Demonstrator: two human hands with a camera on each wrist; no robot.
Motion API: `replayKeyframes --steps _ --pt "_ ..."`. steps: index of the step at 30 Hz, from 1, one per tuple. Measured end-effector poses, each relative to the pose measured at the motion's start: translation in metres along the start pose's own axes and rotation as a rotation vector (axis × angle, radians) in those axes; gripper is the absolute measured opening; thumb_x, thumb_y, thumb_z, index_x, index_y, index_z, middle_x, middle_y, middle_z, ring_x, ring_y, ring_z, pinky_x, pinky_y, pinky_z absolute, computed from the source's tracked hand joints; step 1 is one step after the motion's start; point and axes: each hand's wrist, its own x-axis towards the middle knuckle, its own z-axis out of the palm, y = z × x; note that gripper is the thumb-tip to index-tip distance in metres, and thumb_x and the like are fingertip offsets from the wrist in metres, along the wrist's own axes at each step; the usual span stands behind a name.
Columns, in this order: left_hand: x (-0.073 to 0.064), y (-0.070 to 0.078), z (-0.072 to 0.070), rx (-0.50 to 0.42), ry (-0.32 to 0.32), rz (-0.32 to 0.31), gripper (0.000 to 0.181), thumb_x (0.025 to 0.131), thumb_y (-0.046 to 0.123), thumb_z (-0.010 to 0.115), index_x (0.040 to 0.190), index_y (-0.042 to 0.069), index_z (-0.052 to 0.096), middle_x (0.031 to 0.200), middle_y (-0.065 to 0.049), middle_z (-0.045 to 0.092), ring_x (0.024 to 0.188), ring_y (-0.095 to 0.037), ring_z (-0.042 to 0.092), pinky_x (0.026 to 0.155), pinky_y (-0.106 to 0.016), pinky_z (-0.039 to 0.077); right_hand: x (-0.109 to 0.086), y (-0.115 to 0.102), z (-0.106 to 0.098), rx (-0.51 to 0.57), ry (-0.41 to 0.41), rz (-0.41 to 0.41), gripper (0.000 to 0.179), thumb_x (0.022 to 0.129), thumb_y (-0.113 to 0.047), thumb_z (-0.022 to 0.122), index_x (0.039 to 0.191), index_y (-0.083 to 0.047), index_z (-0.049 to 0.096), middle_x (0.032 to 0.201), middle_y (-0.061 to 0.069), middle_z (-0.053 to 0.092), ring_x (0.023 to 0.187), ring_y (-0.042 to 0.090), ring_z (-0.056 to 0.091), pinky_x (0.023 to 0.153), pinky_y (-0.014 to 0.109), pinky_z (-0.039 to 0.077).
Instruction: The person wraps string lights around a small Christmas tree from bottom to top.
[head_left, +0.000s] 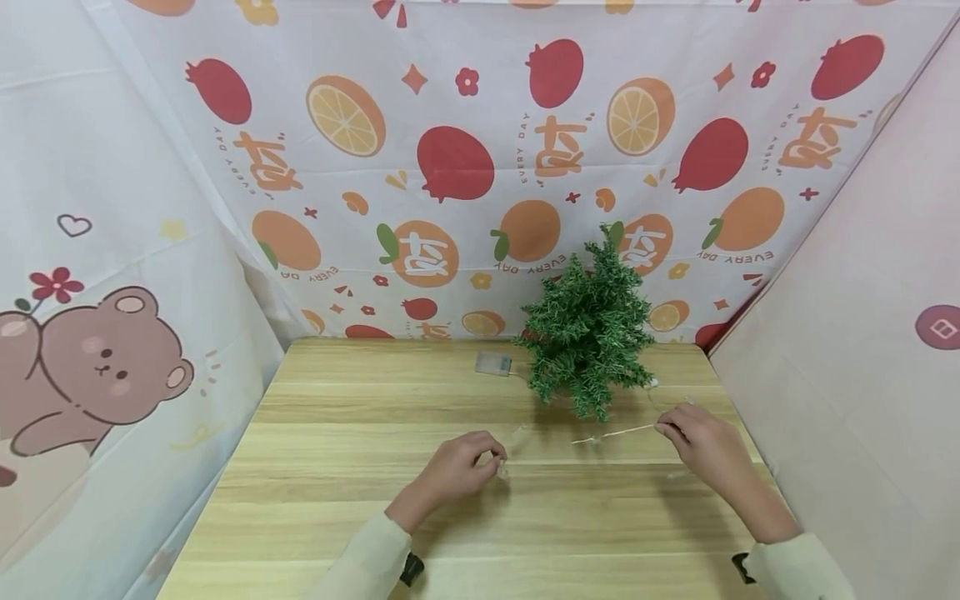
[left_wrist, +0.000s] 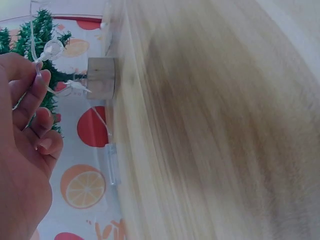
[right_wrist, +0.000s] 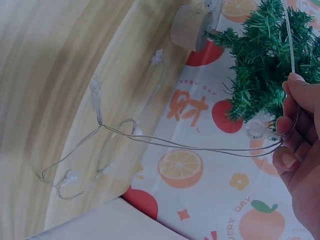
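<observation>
A string of fairy lights [right_wrist: 210,149], thin wire with clear plastic bulbs, runs between my hands. My left hand [head_left: 459,468] pinches it between thumb and forefinger, near a clear bulb [left_wrist: 53,49] in the left wrist view. On the other side, my right hand [head_left: 705,443] grips the wire, fingers curled, with a clear bulb [right_wrist: 259,126] close to the fingertips. A loose loop trails from that hand to the table in the right wrist view. Behind the hands stands a small green artificial Christmas tree [head_left: 588,329] on a round wooden base [right_wrist: 190,27].
A small transparent battery box [head_left: 492,363] lies left of the tree, a wire leading from it. The wooden table [head_left: 337,475] meets a fruit-printed cloth [head_left: 480,242] at the back. Pale cloths hang at both sides, the left one printed with a bear [head_left: 112,367].
</observation>
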Motion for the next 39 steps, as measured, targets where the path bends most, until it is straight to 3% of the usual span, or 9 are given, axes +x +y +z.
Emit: replayKeyframes --steps 5,11,15,18,21,23,28,31,39 --pt "0.004 -0.001 0.000 0.123 0.066 0.049 0.009 0.098 0.022 0.066 0.102 0.027 0.071 0.100 0.015 0.068 0.091 -0.006 0.066 0.076 -0.027 0.054 0.002 0.003 -0.003 0.014 0.028 -0.025 0.011 0.082 -0.014 0.082 0.086 -0.015 0.072 0.080 -0.005 0.066 0.067 0.011 0.061 0.054 0.029 0.049" --pt "0.015 -0.002 -0.003 0.203 0.180 0.041 0.004 0.097 0.024 0.070 0.099 0.023 0.073 0.100 0.011 0.070 0.092 -0.007 0.067 0.075 -0.029 0.057 0.004 0.005 -0.007 0.008 0.039 -0.017 0.010 0.083 -0.013 0.082 0.087 -0.014 0.072 0.081 -0.004 0.067 0.069 0.013 0.063 0.056 0.031 0.051" --pt "0.024 -0.004 -0.010 0.210 0.243 0.044 0.004 0.097 0.023 0.070 0.100 0.024 0.072 0.098 0.011 0.069 0.089 -0.006 0.067 0.072 -0.027 0.055 0.004 0.006 -0.010 0.013 0.045 0.003 0.015 0.079 -0.008 0.083 0.088 -0.014 0.072 0.082 -0.005 0.066 0.069 0.011 0.060 0.056 0.029 0.049" --pt "0.032 -0.005 -0.016 0.196 0.283 0.041 0.005 0.096 0.021 0.071 0.101 0.023 0.072 0.097 0.010 0.067 0.085 -0.005 0.065 0.068 -0.025 0.054 0.004 0.007 -0.012 0.015 0.061 -0.005 0.007 0.090 -0.019 0.077 0.089 -0.013 0.073 0.082 -0.005 0.065 0.069 0.011 0.059 0.055 0.028 0.048" --pt "0.041 -0.006 -0.021 0.198 0.320 0.040 0.004 0.097 0.021 0.071 0.101 0.022 0.072 0.098 0.009 0.068 0.086 -0.006 0.066 0.068 -0.025 0.055 0.004 0.009 -0.015 0.007 0.086 -0.018 0.030 0.102 -0.037 0.060 0.090 -0.013 0.073 0.082 -0.004 0.065 0.067 0.011 0.059 0.053 0.028 0.047" --pt "0.046 -0.006 -0.024 0.209 0.349 0.041 0.005 0.096 0.021 0.071 0.100 0.022 0.071 0.098 0.008 0.069 0.088 -0.006 0.068 0.070 -0.026 0.056 0.004 0.009 -0.017 0.000 0.098 -0.020 0.038 0.103 -0.043 0.053 0.090 -0.013 0.073 0.081 -0.004 0.065 0.067 0.012 0.060 0.053 0.029 0.048" --pt "0.057 -0.005 -0.031 0.208 0.437 0.063 0.007 0.094 0.016 0.073 0.100 0.019 0.072 0.098 0.004 0.071 0.086 -0.011 0.070 0.069 -0.031 0.057 0.004 0.010 -0.022 -0.004 0.104 0.006 0.022 0.099 -0.033 0.065 0.090 -0.014 0.073 0.083 -0.005 0.066 0.070 0.013 0.062 0.054 0.032 0.050" --pt "0.063 -0.004 -0.034 0.199 0.475 0.061 0.007 0.094 0.016 0.073 0.100 0.019 0.071 0.098 0.004 0.071 0.083 -0.013 0.070 0.067 -0.033 0.057 0.003 0.011 -0.025 -0.003 0.110 0.021 0.022 0.100 -0.034 0.064 0.090 -0.015 0.073 0.083 -0.005 0.066 0.070 0.011 0.059 0.054 0.031 0.047" --pt "0.078 -0.001 -0.039 0.150 0.533 0.057 0.007 0.095 0.014 0.072 0.101 0.015 0.072 0.098 0.000 0.070 0.088 -0.018 0.071 0.070 -0.036 0.058 0.005 0.010 -0.033 -0.021 0.170 -0.026 0.056 0.105 -0.053 0.037 0.090 -0.013 0.073 0.082 -0.004 0.065 0.067 0.009 0.055 0.052 0.029 0.045"
